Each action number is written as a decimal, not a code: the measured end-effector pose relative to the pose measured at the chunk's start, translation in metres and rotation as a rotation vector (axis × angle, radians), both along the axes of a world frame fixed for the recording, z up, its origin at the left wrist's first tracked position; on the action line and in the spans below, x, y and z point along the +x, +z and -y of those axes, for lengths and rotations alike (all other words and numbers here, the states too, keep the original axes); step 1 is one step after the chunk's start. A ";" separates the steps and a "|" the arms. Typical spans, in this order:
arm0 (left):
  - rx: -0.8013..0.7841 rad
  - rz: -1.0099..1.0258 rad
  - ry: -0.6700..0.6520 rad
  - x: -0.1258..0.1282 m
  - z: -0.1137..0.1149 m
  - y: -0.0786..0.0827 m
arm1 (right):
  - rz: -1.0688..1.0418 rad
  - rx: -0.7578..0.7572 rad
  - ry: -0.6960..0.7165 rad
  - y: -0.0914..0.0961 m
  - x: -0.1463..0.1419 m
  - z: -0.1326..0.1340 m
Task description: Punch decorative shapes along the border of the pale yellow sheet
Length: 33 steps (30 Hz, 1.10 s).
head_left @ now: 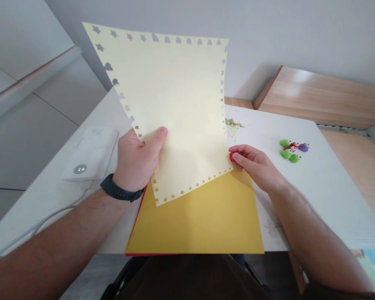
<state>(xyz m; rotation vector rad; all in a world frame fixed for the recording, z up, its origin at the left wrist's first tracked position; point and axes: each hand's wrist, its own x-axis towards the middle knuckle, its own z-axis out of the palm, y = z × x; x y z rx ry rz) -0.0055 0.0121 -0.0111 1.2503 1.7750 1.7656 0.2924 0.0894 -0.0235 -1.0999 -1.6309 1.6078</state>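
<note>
A pale yellow sheet of paper [181, 91] is held up and tilted above the table. Star, heart and flower shaped holes run along its edges. My left hand [140, 156] grips the sheet at its left side, thumb on the front and fingers behind. At the lower right edge of the sheet, my right hand [251, 162] pinches a small red paper punch [233, 156], partly hidden by the fingers. Below lies a stack of darker yellow paper [200, 221], with a red sheet [150, 254] peeking out from underneath.
Several small green, red and purple punches [293, 151] stand on the white table [325, 200] at right. Behind the sheet's right edge lie tiny coloured paper cut-outs [233, 127]. A white device [92, 152] with a cable [54, 212] is at left. A wooden board [325, 93] stands behind.
</note>
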 end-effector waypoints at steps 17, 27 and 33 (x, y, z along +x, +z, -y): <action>0.001 -0.010 -0.013 0.000 0.002 0.003 | -0.073 -0.221 -0.042 0.008 -0.005 0.006; 0.010 -0.027 -0.031 0.001 0.002 0.003 | -0.017 -0.171 -0.003 0.011 -0.007 0.005; -0.003 -0.004 -0.041 0.001 0.002 0.002 | 0.029 -0.189 -0.006 0.015 -0.008 0.008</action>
